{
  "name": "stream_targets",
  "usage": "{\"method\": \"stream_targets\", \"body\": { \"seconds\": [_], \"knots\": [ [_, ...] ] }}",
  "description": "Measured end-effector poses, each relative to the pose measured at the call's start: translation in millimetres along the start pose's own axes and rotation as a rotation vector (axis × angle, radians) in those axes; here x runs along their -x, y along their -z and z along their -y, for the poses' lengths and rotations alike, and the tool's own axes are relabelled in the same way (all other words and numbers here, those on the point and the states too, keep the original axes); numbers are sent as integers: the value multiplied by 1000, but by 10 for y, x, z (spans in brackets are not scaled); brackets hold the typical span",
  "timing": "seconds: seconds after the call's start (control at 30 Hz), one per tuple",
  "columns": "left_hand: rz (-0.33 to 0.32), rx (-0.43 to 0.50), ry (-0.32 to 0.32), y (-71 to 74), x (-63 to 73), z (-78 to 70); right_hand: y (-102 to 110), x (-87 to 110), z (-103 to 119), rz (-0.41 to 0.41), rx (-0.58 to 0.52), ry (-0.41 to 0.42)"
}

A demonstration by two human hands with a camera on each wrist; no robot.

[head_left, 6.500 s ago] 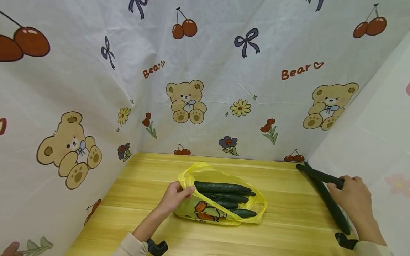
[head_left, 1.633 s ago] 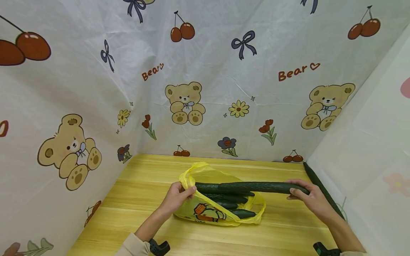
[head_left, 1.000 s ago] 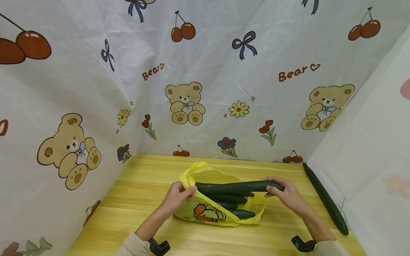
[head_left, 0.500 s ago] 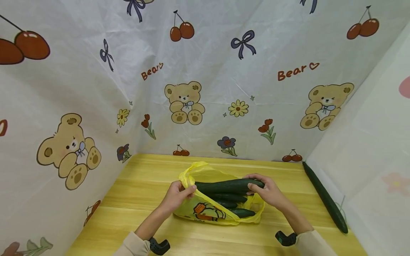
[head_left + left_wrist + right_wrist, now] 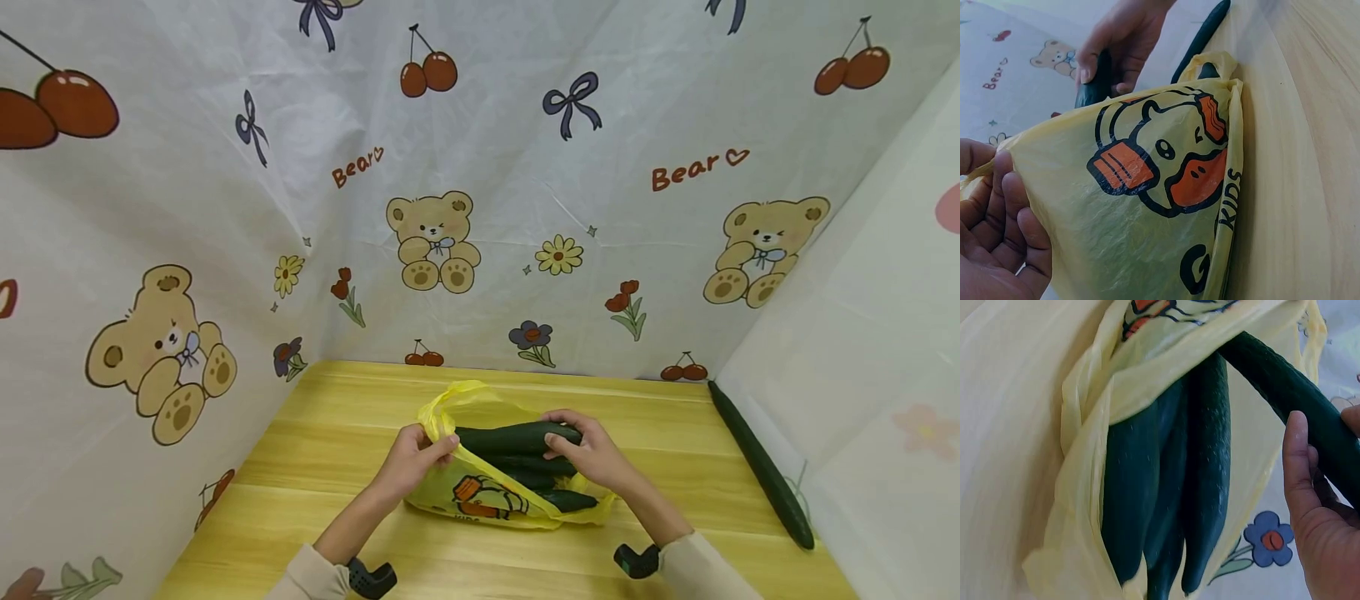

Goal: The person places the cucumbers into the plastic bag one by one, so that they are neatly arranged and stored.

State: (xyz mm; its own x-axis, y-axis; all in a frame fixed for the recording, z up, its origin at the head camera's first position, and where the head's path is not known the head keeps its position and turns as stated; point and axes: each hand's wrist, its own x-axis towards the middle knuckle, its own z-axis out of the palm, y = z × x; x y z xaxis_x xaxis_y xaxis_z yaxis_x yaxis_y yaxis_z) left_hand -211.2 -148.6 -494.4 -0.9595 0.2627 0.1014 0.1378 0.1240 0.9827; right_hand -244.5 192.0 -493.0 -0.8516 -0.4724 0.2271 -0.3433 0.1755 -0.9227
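A yellow plastic bag (image 5: 480, 492) with a printed duck lies on its side, its mouth facing right. My left hand (image 5: 411, 458) pinches the upper edge of that mouth between thumb and fingers. In my right hand (image 5: 592, 454), the end of a dark green cucumber (image 5: 510, 437) is gripped, its far part inside the bag. Several more cucumbers (image 5: 1132, 494) lie side by side within the bag, their ends showing at the opening in the right wrist view. The left wrist view shows the bag's printed side (image 5: 1147, 169) and the right hand beyond it.
Another cucumber (image 5: 761, 467) lies on the wooden table (image 5: 337, 500) along the right wall. Patterned cloth (image 5: 495, 150) hangs at the back and left, and a pale sheet (image 5: 885, 375) stands at the right. A thin cord (image 5: 802, 483) shows beside the lone cucumber.
My right hand took one cucumber from the right wall, brought it left to the bag and slid it in deeper. The left hand has kept its hold on the bag's edge.
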Motion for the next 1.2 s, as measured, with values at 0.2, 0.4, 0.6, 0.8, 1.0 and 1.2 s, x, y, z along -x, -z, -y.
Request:
{"method": "stream_targets", "body": {
  "seconds": [0.2, 0.4, 0.6, 0.8, 1.0, 1.2],
  "knots": [
    [8, -5, -18, -7, 4, -9, -81, -48, -9, 1, -14, -20],
    [13, -14, -32, 7, 6, -20, -44, -32, -21, 24, 104, 0],
    [11, -11, -29, 14, 2, -18, 54, 43, -27, 21, 448, 32],
    [10, -13, -24, 11, 10, -19, 104, 132, -33, 74, 704, 66],
    [8, -8, -24, 3, 3, -20, 180, 195, -41, 72, 697, 61],
    [11, -5, -29, 3, 11, -7, 277, 268, -70, 74, 647, 33]
  ]
}}
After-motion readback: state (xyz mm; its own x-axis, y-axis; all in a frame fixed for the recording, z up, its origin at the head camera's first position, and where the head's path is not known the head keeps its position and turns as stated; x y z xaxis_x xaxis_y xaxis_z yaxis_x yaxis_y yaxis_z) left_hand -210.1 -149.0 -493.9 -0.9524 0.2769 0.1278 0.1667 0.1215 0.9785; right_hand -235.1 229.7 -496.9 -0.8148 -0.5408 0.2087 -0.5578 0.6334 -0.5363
